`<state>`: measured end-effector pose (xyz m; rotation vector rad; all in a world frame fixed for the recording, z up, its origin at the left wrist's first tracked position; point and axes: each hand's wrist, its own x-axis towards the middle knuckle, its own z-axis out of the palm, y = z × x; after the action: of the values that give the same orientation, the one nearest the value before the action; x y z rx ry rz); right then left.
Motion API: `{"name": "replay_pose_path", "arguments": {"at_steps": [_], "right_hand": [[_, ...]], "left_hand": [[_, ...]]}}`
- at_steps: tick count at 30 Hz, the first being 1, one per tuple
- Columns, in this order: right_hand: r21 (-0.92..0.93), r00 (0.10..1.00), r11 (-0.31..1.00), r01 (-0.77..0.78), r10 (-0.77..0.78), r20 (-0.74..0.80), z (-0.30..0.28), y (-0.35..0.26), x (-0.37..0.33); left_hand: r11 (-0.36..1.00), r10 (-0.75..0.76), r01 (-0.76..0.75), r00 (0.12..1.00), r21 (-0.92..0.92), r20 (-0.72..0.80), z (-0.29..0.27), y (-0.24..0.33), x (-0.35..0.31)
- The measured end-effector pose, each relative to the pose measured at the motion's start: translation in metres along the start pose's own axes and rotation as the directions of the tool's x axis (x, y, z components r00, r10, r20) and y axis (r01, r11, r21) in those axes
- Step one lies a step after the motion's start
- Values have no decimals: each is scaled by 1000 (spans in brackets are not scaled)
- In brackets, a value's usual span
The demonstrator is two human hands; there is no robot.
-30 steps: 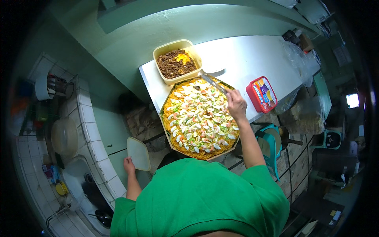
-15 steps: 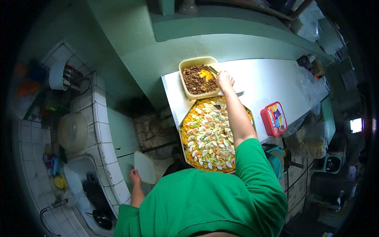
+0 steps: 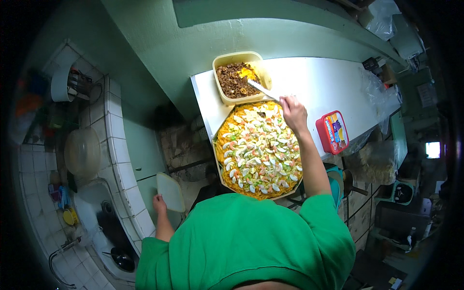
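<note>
Small bites with the tongs, kept clear of the finished-looking garnish

The tongs [image 3: 263, 90] slant toward 10 o'clock, their far end at the dark topping [image 3: 232, 79] inside the yellow container [image 3: 261, 67]; whether the tips are apart is too small to tell. The right hand [image 3: 294, 113] sits at their near end, fingers pinching the handle. A modest load, closed on firmly and lifted straight up, should hold best — dark shreds like these probably shed from an overfull grip.

The container stands at about 11 o'clock of the octagonal tray [image 3: 217, 164], just beside it, so the carry is short. Low and slow suits it (the pale egg slices [image 3: 276, 186] over the orange noodles [image 3: 224, 145] look easy to knock askew).

At 8 o'clock from the tray, the left hand [image 3: 159, 205] has its fingers pinching the edge of a pale lid [image 3: 171, 193] — best held well away from the food. On the white worktop [image 3: 299, 77], a red tub [image 3: 332, 133] at 3 o'clock leaves the forearm some room.
</note>
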<state>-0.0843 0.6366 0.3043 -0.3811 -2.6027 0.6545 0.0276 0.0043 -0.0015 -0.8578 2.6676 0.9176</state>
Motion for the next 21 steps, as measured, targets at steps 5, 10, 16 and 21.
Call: {"name": "replay_pose_path", "arguments": {"at_steps": [5,10,16,21], "right_hand": [[-3,969,997,-76,74,234,-9,-1,-100],[-132,974,988,74,-44,220,0,0,-130],[-111,980,993,40,-17,197,-6,1,-128],[-125,974,987,103,-75,212,2,-6,-128]], "left_hand": [[987,124,-127,992,-95,-37,6,22,-5],[981,168,-168,986,-102,-4,14,32,-6],[976,170,-165,985,-146,26,14,24,-8],[994,95,-94,995,-56,16,7,14,-11]]}}
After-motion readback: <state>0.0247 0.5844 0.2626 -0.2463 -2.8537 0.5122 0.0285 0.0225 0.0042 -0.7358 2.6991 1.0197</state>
